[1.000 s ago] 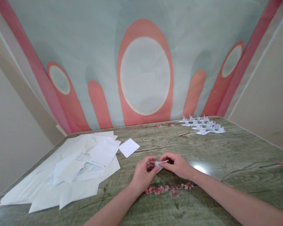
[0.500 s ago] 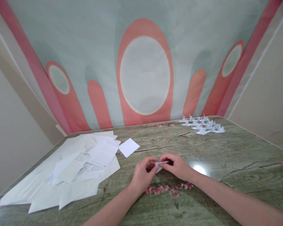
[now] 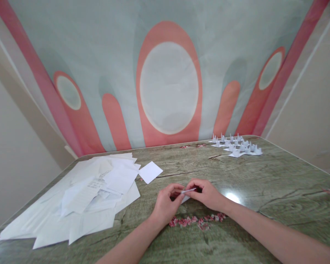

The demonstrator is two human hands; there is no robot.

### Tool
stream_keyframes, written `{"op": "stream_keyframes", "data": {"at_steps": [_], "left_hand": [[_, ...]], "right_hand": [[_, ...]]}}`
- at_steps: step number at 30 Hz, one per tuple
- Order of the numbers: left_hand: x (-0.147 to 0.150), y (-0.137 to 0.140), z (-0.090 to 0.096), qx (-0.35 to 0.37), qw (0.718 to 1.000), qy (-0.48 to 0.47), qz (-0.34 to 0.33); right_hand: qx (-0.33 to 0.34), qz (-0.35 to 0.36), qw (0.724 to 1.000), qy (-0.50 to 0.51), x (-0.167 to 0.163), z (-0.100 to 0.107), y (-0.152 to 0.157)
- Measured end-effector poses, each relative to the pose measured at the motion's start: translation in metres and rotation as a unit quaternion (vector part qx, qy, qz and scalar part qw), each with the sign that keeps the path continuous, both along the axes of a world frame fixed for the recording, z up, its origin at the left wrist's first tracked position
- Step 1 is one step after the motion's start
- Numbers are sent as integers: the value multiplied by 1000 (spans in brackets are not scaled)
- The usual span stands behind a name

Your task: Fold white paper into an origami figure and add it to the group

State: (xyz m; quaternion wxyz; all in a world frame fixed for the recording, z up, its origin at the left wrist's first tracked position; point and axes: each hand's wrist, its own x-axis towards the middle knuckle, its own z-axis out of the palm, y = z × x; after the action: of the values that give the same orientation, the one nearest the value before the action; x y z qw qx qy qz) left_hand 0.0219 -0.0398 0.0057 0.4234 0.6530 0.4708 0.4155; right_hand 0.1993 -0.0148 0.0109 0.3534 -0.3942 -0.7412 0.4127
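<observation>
A small piece of folded white paper is pinched between my two hands, just above the table's middle. My left hand grips its left side between thumb and fingers. On the other side, my right hand pinches the upper right edge with thumb and forefinger. Much of the folded paper is hidden behind the fingers. Beyond my left hand, a flat white paper square lies turned like a diamond, its left corner by the paper pile.
A wide, loose pile of white paper sheets, some printed, spreads over the left of the wood-patterned table. Several folded paper cranes stand grouped at the far right. A patterned backdrop rises behind the table's far edge.
Both hands keep their hold in nearly the same place. The folded paper's top edge has shifted very slightly between the fingers.
</observation>
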Motion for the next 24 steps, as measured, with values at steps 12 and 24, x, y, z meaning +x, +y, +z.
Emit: {"op": "stream_keyframes", "data": {"at_steps": [12,24], "left_hand": [[-3,2,-5,-27,999,-9,-23],[-3,4,-4,-16,999,26,-25]], "right_hand": [[-21,-2,1000,4,2,-6,5],[-37,-13,999,12,3,-8,6]]}}
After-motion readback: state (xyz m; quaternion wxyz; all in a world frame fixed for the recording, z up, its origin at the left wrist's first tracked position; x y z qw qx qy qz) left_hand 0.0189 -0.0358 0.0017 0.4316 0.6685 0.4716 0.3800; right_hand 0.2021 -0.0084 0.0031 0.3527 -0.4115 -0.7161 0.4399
